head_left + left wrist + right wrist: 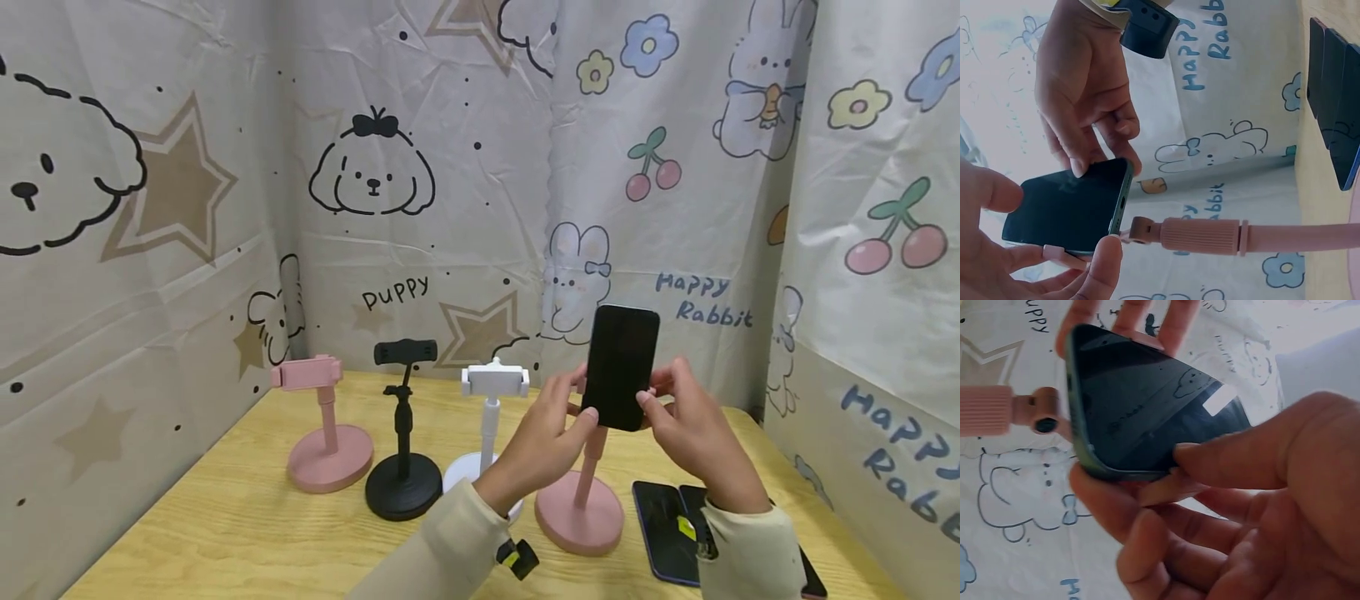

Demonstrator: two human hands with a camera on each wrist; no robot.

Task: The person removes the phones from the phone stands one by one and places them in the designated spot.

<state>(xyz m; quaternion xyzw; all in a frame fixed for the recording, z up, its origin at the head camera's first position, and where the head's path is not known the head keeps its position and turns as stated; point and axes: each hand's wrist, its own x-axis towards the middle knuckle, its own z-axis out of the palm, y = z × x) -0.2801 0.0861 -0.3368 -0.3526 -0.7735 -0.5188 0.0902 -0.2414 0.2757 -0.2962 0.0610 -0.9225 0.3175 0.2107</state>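
Note:
Both hands hold a dark smartphone (622, 367) upright, screen toward me, at the head of a pink phone stand (589, 467). My left hand (546, 429) grips its left side, thumb at the lower corner and fingers around the edge. A pink clamp jaw (1063, 256) shows by those fingers in the left wrist view. On the opposite side, my right hand (693, 425) pinches the phone, its thumb (1229, 459) on the screen's edge and fingers behind. The stand's ribbed pink neck (1200, 236) meets the phone from below; most of the clamp is hidden behind it.
Left of the hands stand another pink phone stand (330, 458), a black one (403, 483) and a white one (491, 425), partly behind the left arm. Several dark phones (663, 533) lie on the wooden table (247, 517) at right, partly under the right sleeve. Printed curtains (480, 167) surround the table.

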